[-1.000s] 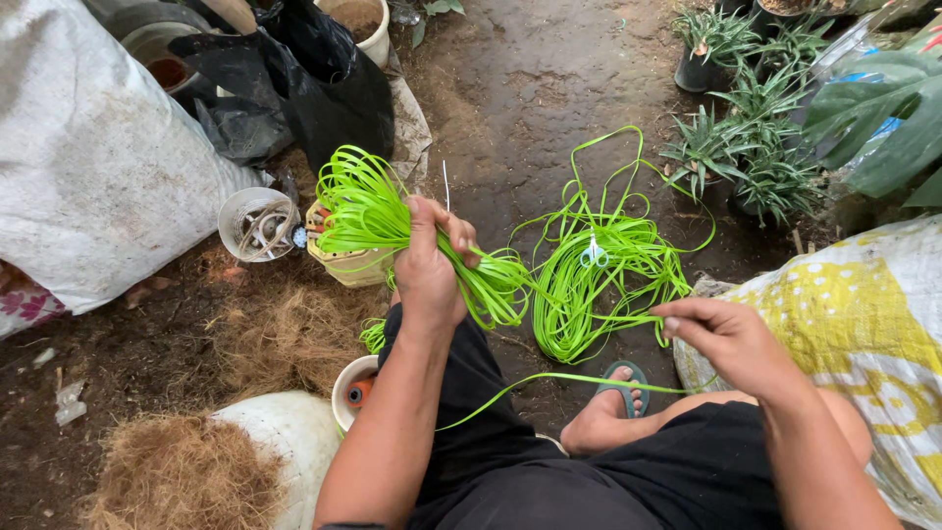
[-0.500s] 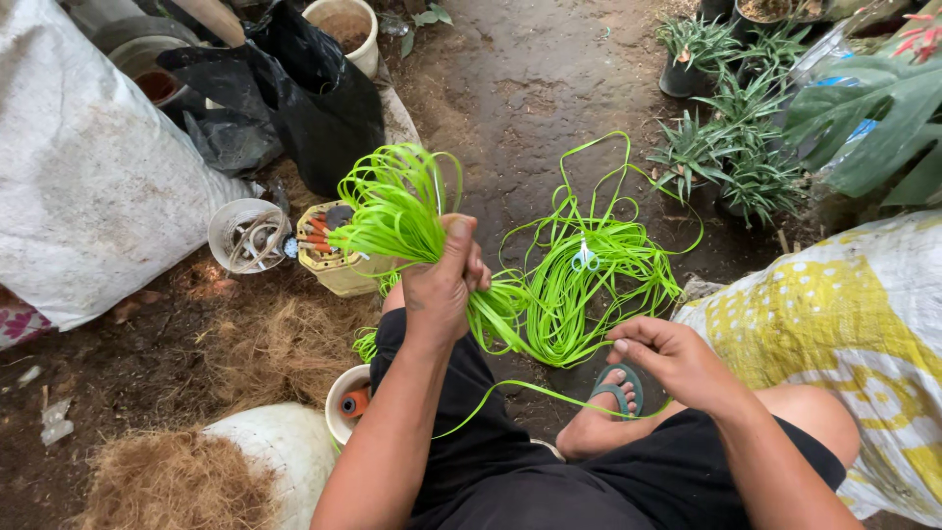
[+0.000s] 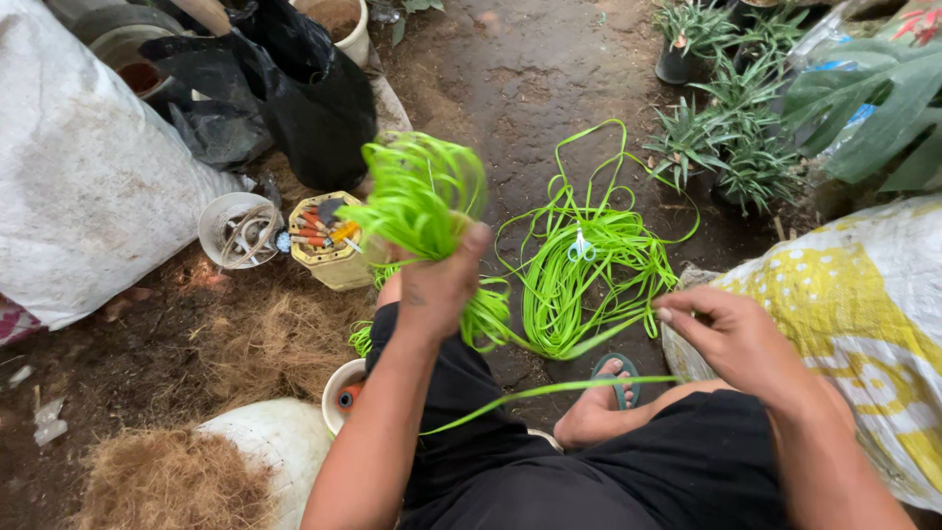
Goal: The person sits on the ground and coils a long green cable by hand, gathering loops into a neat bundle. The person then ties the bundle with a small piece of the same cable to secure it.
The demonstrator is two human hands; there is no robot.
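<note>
Left hand, lifted higher than a second ago, clenches a bundle of green strips; right hand pinches one loose strip, drawing it taut.

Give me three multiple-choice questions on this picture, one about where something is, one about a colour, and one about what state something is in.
1. Where do the small scissors lie?
A. In the cream tub of tools
B. On the loose pile of strips on the ground
C. In the right hand

2. What colour are the plastic strips?
A. Bright green
B. Red
C. White

3. How is the left hand with the looped bundle?
A. Open, flat on the ground
B. Closed around it, held up
C. Resting on the white sack

Answers:
1 B, the scissors sit on top of the tangled pile, apart from the cream tub.
2 A, every strip is bright green.
3 B, the fingers wrap the bundle, which fans out above the fist, while the right hand pinches a single strip.
</note>
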